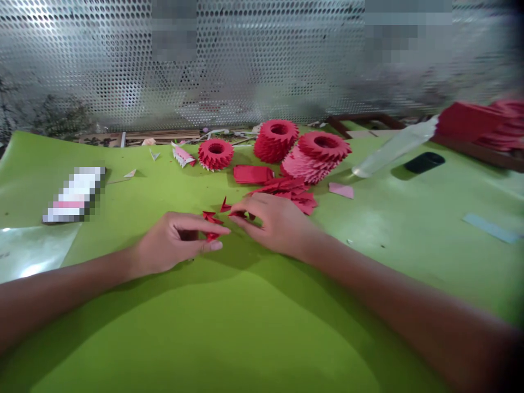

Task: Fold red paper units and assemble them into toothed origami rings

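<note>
Over the green mat point(196, 338), my left hand point(180, 240) pinches a small red folded paper piece point(213, 236) between thumb and fingers. My right hand point(272, 224) is just to its right, its fingertips closed on another red paper piece point(236, 214). The two hands are apart. Between and behind the fingertips stands a loose red folded piece point(225, 205), with more red folds point(208, 215) beside my left index finger. A pile of red folded pieces point(298, 194) lies just beyond my right hand.
Behind are a small red paper ring point(215, 154), two taller ones point(276, 141) point(317, 156) and a red paper stack point(254, 174). A pixelated flat object point(76, 194) lies left. A clear bottle point(395, 147), black cylinder point(423, 162) and pink paper point(341, 190) are right.
</note>
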Available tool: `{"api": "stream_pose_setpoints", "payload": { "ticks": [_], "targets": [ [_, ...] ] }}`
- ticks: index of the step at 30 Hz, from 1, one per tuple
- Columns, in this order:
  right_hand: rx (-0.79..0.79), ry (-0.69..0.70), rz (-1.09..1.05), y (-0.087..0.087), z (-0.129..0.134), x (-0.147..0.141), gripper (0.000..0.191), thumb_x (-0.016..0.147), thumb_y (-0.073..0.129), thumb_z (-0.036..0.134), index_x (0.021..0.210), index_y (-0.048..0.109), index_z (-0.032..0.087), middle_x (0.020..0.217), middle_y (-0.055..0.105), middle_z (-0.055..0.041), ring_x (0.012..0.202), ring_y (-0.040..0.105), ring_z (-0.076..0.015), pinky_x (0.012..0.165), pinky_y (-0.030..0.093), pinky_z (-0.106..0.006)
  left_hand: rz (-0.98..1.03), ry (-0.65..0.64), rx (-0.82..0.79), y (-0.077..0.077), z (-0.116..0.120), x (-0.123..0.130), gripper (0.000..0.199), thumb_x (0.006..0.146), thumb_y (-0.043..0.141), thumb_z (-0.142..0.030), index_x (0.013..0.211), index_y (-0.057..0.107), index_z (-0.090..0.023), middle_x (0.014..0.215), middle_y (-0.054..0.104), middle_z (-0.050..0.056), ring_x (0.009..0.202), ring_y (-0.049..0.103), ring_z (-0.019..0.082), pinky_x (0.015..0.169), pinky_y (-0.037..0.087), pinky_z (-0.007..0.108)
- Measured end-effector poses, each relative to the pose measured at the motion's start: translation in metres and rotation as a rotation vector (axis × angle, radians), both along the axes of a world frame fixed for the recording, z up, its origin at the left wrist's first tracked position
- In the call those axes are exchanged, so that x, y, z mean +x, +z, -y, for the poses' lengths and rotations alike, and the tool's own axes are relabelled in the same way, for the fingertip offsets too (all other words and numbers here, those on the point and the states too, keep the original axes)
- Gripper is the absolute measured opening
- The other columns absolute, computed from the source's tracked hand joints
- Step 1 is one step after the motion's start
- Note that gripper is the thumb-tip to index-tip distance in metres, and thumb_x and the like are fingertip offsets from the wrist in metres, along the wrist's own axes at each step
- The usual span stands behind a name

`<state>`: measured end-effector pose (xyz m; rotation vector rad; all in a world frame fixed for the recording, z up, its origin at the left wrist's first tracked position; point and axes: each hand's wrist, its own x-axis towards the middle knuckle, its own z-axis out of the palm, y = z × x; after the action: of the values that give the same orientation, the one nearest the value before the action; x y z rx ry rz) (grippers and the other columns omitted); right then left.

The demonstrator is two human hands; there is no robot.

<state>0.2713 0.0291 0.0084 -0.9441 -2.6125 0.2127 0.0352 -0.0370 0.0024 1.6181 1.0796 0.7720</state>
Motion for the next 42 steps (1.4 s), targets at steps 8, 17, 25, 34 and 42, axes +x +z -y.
{"api": "stream_pose_setpoints", "payload": {
  "ticks": [8, 17, 25, 34, 42],
  "targets": [
    [0.083, 0.079, -0.078, -0.0039, -0.002, 0.001, 0.025, 0.098, 0.054, 0.031, 0.106, 0.072, 0.016, 0.099, 0.075, -0.0098, 0.092, 0.068, -0.0229, 0.076, 0.051, -0.032, -0.023, 0.005, -0.02, 0.0031, -0.0006, 0.0005, 0.04, 0.089, 0.069, -0.042, 0.123, 0.069, -0.022, 0.081, 0.067, 0.002, 0.047, 0.044, 0.005, 0.038, 0.033, 0.016],
    [0.11, 0.085, -0.149, -0.004, -0.0012, 0.0018, 0.024, 0.099, 0.054, 0.032, 0.102, 0.073, 0.018, 0.094, 0.075, -0.0077, 0.087, 0.069, -0.0209, 0.075, 0.052, -0.032, -0.033, 0.056, -0.092, 0.0033, -0.0032, 0.0038, 0.032, 0.08, 0.077, -0.04, 0.097, 0.071, -0.014, 0.077, 0.071, 0.003, 0.051, 0.057, 0.008, 0.044, 0.046, 0.018],
    [0.031, 0.064, -0.167, -0.0018, 0.0015, 0.0022, 0.032, 0.096, 0.058, 0.036, 0.117, 0.07, 0.014, 0.103, 0.076, -0.0114, 0.091, 0.07, -0.0229, 0.079, 0.056, -0.037, -0.069, 0.076, -0.034, 0.0025, -0.003, 0.002, 0.032, 0.08, 0.076, -0.042, 0.098, 0.076, -0.016, 0.061, 0.066, 0.0, 0.043, 0.047, 0.007, 0.037, 0.034, 0.017],
    [0.017, 0.101, -0.262, -0.004, -0.0002, 0.0013, 0.026, 0.098, 0.052, 0.029, 0.108, 0.072, 0.014, 0.098, 0.077, -0.0094, 0.088, 0.071, -0.0198, 0.08, 0.056, -0.034, -0.059, 0.094, -0.063, 0.0023, -0.0043, 0.0027, 0.034, 0.082, 0.074, -0.043, 0.106, 0.077, -0.019, 0.088, 0.076, 0.007, 0.05, 0.055, 0.008, 0.043, 0.047, 0.019],
    [0.032, 0.187, -0.275, -0.0077, -0.0026, 0.0009, 0.023, 0.097, 0.053, 0.022, 0.109, 0.072, 0.019, 0.1, 0.077, -0.0076, 0.088, 0.07, -0.0198, 0.079, 0.055, -0.034, 0.02, 0.107, -0.067, 0.0095, -0.003, 0.0063, 0.035, 0.082, 0.075, -0.036, 0.113, 0.074, -0.019, 0.086, 0.077, 0.005, 0.048, 0.052, 0.006, 0.041, 0.046, 0.015]
  ]
}}
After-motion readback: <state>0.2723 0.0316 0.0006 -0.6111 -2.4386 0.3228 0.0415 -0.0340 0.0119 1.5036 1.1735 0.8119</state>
